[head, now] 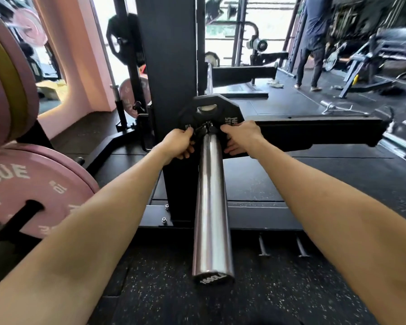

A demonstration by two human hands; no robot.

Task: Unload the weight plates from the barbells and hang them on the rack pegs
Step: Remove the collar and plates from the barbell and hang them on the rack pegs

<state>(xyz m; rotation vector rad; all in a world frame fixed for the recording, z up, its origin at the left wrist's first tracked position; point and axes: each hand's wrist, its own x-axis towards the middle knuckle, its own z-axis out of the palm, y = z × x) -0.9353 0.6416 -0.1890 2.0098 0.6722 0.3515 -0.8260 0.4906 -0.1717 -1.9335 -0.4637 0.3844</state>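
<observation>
A steel barbell sleeve (211,207) points straight at me from the black rack upright (171,55). A black weight plate (217,109) sits at its far end, with a black collar clamp (205,129) against it. My left hand (178,143) grips the collar's left side with curled fingers. My right hand (242,137) curls round the right side of the collar and plate hub. Pink plates (33,188) hang on storage pegs at the left.
Pink and yellow bumper plates (7,90) are stacked upper left. A black safety arm (314,130) juts right from the upright. Two floor pins (281,247) stick up near the sleeve. A person (314,43) stands at the back right among other machines.
</observation>
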